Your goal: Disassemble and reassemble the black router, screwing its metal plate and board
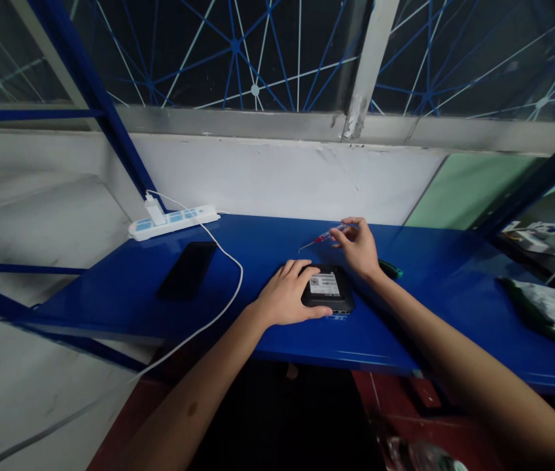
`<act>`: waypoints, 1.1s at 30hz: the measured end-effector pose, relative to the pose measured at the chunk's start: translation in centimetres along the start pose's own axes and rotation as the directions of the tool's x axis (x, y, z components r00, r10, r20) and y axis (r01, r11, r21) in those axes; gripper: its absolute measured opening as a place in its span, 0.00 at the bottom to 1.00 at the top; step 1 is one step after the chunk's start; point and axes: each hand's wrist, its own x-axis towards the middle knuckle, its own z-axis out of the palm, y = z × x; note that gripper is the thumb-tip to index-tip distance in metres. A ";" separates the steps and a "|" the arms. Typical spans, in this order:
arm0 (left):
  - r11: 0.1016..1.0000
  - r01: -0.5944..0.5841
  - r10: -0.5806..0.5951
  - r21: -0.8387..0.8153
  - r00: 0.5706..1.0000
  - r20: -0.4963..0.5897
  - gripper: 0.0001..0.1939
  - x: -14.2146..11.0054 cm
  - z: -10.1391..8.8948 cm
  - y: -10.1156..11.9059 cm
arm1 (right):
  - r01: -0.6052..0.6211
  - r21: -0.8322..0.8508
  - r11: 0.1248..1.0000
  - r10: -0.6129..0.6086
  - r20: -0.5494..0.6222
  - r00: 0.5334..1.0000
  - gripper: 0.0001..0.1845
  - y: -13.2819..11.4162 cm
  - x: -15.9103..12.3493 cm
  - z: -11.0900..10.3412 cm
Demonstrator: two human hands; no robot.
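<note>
My left hand (pixel 290 296) lies over the left side of a small black electronic box (pixel 342 302), its thumb along the near edge and its fingers over the far left corner. The box rests on the blue table with a white printed label (pixel 324 284) facing up and ports along its near edge. Between the closed fingers of my right hand (pixel 358 247) is a screwdriver (pixel 324 236) with a clear and red handle. Its thin shaft slants down to the left, the tip close to the tabletop beyond the box. A tiny speck (pixel 285 251) lies left of the tip.
On the blue table (pixel 252 232) a black phone (pixel 188 269) lies at left. Behind it is a white power strip (pixel 174 222) with a plugged charger; its white cable (pixel 241 275) loops across the table. A green-and-black tool (pixel 390 269) lies beside my right wrist. A bag (pixel 552 311) sits far right.
</note>
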 end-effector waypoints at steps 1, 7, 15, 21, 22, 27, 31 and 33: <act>1.000 0.002 -0.002 -0.003 1.000 0.001 0.43 0.0 0.0 0.0 | -0.004 0.029 1.000 0.004 -0.006 1.000 0.22 -0.3 0.0 -0.5; 1.000 0.002 -0.002 -0.014 1.000 0.015 0.44 0.0 0.0 -0.2 | -0.098 0.262 0.960 0.128 -0.101 0.987 0.26 -1.9 -0.3 -4.9; 1.000 0.016 -0.016 -0.007 1.000 0.013 0.41 0.1 -0.2 0.0 | -0.308 0.320 0.896 0.308 0.054 0.950 0.27 -1.5 -3.2 -7.7; 1.000 0.014 -0.014 -0.008 1.000 0.003 0.40 0.1 -0.1 -0.2 | -0.308 0.288 0.907 0.288 0.112 0.951 0.25 -1.7 -4.0 -7.3; 1.000 0.011 -0.011 -0.006 1.000 0.002 0.40 0.1 -0.1 -0.3 | -0.309 0.286 0.907 0.287 0.117 0.951 0.25 -1.7 -4.0 -7.2; 1.000 0.012 -0.012 -0.001 1.000 0.009 0.40 0.2 -0.1 -0.3 | -0.326 0.300 0.896 0.298 0.136 0.945 0.24 -1.8 -4.2 -6.9; 1.000 0.013 -0.013 0.003 1.000 0.017 0.41 0.2 -0.1 -0.2 | -0.326 0.272 0.905 0.294 0.153 0.944 0.24 -1.8 -4.4 -6.8; 1.000 0.008 -0.008 0.005 1.000 0.018 0.41 0.2 -0.1 -0.2 | -0.324 0.241 0.915 0.290 0.166 0.942 0.25 -1.8 -4.4 -6.8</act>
